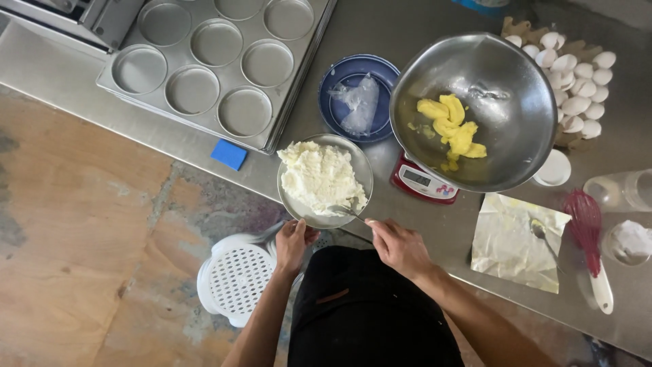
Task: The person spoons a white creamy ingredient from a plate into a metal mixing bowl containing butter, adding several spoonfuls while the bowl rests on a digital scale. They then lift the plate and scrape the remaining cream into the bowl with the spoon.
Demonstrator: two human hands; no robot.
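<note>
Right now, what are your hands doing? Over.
Left hand grips small metal bowl's rim. Right hand holds spoon in white creamy mix. Big steel bowl with yellow butter sits close right.

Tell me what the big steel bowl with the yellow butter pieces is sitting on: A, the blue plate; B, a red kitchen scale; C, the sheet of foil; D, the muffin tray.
B: the big steel bowl rests on a red kitchen scale, whose front and display show beneath the bowl's rim.

The person is wearing a black apron (367,312) with a small brownish mark on its front. Both forearms are showing bare, no sleeves reaching them, and the left hand (293,241) and right hand (399,246) are wearing no gloves.
</note>
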